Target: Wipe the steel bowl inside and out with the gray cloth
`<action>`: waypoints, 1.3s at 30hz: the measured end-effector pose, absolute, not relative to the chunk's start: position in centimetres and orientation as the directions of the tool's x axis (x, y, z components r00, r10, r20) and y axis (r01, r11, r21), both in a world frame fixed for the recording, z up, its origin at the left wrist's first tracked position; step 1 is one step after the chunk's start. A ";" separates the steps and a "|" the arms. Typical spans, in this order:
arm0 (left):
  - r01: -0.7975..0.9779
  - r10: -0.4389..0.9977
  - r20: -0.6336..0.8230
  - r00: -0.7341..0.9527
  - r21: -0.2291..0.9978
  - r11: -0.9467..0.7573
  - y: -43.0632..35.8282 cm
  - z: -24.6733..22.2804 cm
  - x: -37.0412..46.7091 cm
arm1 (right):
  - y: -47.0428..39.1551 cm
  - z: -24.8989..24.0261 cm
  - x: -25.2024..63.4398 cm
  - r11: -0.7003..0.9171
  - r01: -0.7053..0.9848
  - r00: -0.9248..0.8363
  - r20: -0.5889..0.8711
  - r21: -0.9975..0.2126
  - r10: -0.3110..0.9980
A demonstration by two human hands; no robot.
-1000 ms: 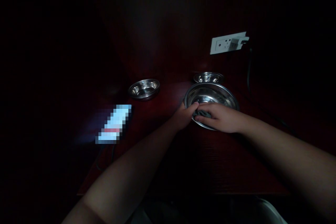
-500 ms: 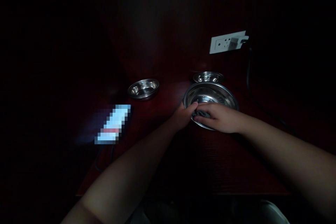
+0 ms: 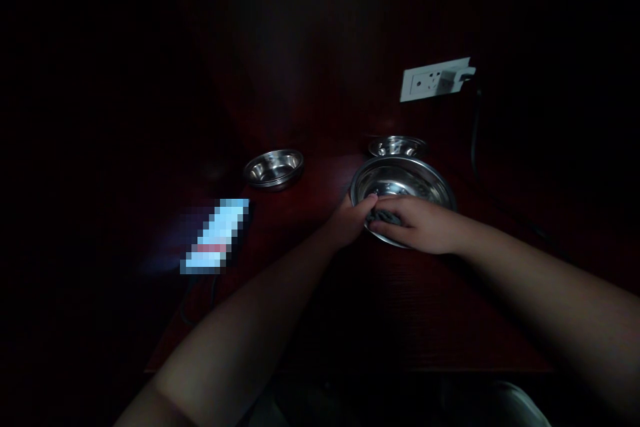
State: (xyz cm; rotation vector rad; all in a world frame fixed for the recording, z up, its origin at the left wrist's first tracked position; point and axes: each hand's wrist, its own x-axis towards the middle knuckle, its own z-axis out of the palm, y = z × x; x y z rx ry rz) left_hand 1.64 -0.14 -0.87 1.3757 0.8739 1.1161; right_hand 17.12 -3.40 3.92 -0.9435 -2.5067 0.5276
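Observation:
A large shiny metal bowl [image 3: 420, 180] is tilted slightly toward me. My left hand [image 3: 349, 219] grips its left rim, thumb over the edge; the other fingers are hidden behind the bowl. Inside the near wall, my right hand [image 3: 417, 221] is closed around a dark greenish-grey cloth [image 3: 384, 216], bunched between thumb and fingers and pressed on the metal. Whether it is a cloth or a scouring pad is hard to tell in the dim light.
Two smaller metal dishes stand farther back: one dish [image 3: 274, 170] at left, another dish [image 3: 397, 145] behind the bowl. A lit phone [image 3: 215, 237] lies left on the dark red table [image 3: 425, 320]. A wall socket [image 3: 435, 80] holds a plug with a hanging cable [image 3: 475, 140].

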 end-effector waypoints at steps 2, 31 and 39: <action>-0.087 0.950 0.142 0.279 0.989 -0.122 -0.2 -0.8 1.6 | -3.4 3.9 17.1 0.695 0.532 -0.684 0.238 -0.484 0.689; -0.079 0.957 0.007 0.289 0.997 0.017 -0.7 0.0 1.4 | -4.1 3.9 16.7 0.684 0.602 -0.661 0.224 -0.411 0.717; -0.080 0.954 0.036 0.298 0.997 -0.013 -0.8 0.2 1.4 | -4.2 4.0 16.7 0.682 0.600 -0.661 0.222 -0.418 0.717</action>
